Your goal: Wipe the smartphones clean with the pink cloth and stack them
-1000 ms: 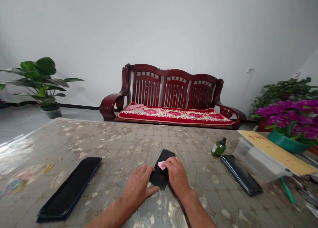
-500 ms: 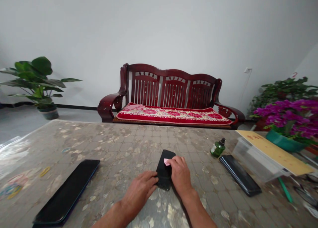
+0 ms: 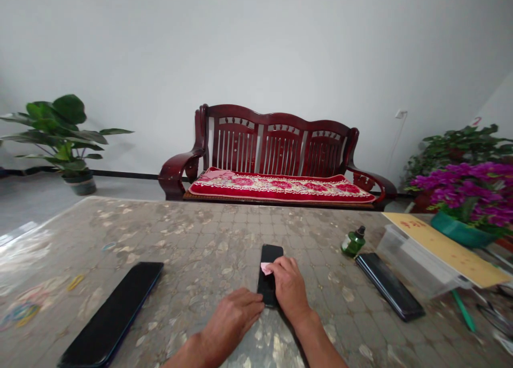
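A black smartphone (image 3: 271, 290) lies flat on the table, its long side pointing away from me. My left hand (image 3: 237, 317) holds it by its lower left edge, fingers together and fingertips on the rim. In my right hand (image 3: 290, 283) a small pink cloth (image 3: 265, 268) is pinched between thumb and fingers. The cloth rests against the phone's dark face, and part of it is hidden under the fingers. My right hand covers the phone's right edge.
On the left lie a larger black phone (image 3: 114, 314) and several rubber bands (image 3: 26, 313). To the right are a green bottle (image 3: 353, 242), a black case (image 3: 388, 285), a clear plastic box (image 3: 419, 264) and a green-handled tool (image 3: 464, 311). A wooden bench (image 3: 276, 117) stands beyond the table.
The phone has turned to lie straighter. My right hand has shifted the pink cloth slightly left and nearer on the phone. My left hand has moved a little right and nearer, still at the phone's edge.
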